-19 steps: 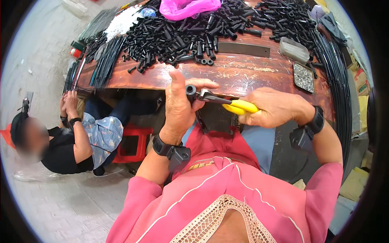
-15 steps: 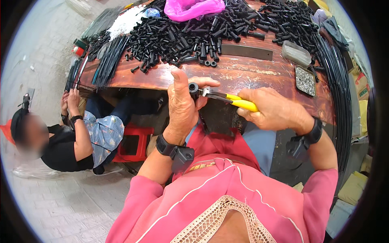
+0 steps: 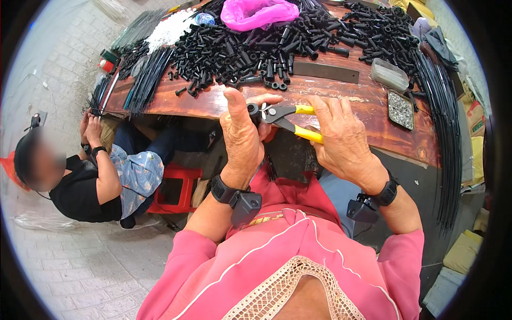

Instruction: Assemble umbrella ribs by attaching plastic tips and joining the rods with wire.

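Near the table's front edge, my left hand (image 3: pixel 240 136) is closed around a short black plastic tubular part (image 3: pixel 254 111), its thumb pointing up and its index finger stretched out behind the part. My right hand (image 3: pixel 344 140) grips pliers with yellow handles (image 3: pixel 308 134), which are spread apart. Their metal jaws meet the side of the black part next to my left fingers. Whether the jaws pinch something small there cannot be made out. Most of the part is hidden by my left palm and fingers.
A big heap of black tubular parts (image 3: pixel 213 61) covers the far wooden table (image 3: pixel 341 104), with a pink plastic bag (image 3: pixel 258 16) on it. A flat metal bar (image 3: pixel 326 72), a clear plastic box (image 3: pixel 389 74) and a tray of small metal bits (image 3: pixel 401 110) lie right. Another person (image 3: pixel 80 186) sits left.
The pliers' handles have spread apart and the tool has turned flatter to view. My right hand has shifted left, closer to my left hand, which still holds the black part.
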A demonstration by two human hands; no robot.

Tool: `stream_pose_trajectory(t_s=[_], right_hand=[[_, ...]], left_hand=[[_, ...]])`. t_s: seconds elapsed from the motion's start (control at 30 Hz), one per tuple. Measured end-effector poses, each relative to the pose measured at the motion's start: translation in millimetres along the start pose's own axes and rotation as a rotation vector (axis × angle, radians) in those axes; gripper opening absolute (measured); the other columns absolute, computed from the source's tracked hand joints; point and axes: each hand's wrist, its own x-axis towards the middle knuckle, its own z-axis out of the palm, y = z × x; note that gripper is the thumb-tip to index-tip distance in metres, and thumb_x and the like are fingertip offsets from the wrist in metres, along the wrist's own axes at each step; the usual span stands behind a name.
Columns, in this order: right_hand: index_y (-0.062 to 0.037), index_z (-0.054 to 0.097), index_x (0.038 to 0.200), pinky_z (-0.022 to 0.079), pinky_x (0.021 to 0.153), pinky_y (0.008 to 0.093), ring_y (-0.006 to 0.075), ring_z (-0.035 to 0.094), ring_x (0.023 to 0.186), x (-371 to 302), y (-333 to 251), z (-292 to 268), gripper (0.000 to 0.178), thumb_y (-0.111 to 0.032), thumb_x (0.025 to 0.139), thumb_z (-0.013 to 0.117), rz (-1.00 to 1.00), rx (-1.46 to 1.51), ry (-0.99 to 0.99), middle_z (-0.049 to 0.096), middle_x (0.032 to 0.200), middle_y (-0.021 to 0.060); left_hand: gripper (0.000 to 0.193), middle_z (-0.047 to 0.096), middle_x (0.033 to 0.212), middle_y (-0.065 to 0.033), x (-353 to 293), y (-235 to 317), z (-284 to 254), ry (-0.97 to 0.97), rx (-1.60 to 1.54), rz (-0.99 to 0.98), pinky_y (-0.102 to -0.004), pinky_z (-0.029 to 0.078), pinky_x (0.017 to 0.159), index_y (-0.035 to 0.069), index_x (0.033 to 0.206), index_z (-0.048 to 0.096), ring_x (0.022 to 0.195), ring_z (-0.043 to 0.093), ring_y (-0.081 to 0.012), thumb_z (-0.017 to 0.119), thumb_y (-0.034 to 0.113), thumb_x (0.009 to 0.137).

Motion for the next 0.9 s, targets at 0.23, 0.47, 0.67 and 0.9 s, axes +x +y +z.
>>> stream_pose_trajectory(t_s=[0.23,0.47,0.67,0.9], right_hand=[[-0.0028,0.052,0.107,0.049,0.067,0.0415,0.0335,0.057,0.087,2.0,7.2,13.8,0.045,-0.012,0.069,0.074,-0.048,-0.047,0.119,0.056,0.092,0.0157],[-0.0045,0.055,0.084,0.047,0.059,0.0407,0.0311,0.059,0.068,7.2,9.7,2.2,0.024,-0.017,0.073,0.073,-0.001,0.001,0.023,0.060,0.075,0.0118],[-0.0023,0.055,0.080,0.044,0.058,0.0344,0.0227,0.058,0.061,-9.8,40.8,-8.4,0.018,-0.012,0.074,0.069,0.180,0.337,0.061,0.059,0.069,0.0115],[-0.0024,0.062,0.088,0.043,0.059,0.0231,0.0068,0.053,0.065,-47.0,132.7,-44.1,0.018,-0.008,0.071,0.067,0.693,0.646,0.370,0.058,0.073,-0.0007]], left_hand=[[0.085,0.045,0.052,0.0038,1.7,-2.5,-0.5,-0.015,-0.022,-0.024,-0.0208,0.022,0.044,-0.005,0.089,0.071,0.046,0.033,-0.0033,0.036,0.073,0.090],[0.083,0.045,0.053,0.0035,3.9,-4.3,-1.0,-0.008,0.004,-0.001,-0.0207,0.024,0.045,-0.005,0.095,0.070,0.047,0.034,-0.0040,0.036,0.071,0.091],[0.066,0.042,0.057,0.0038,7.4,-5.0,-19.2,-0.273,-0.073,0.129,-0.0229,0.027,0.047,-0.005,0.109,0.063,0.048,0.034,-0.0056,0.051,0.058,0.093],[0.031,0.050,0.051,-0.0065,-18.7,94.7,-21.5,-1.052,-0.010,0.437,-0.0301,0.039,0.039,0.002,0.053,0.050,0.040,0.046,-0.0159,0.062,0.009,0.080]])
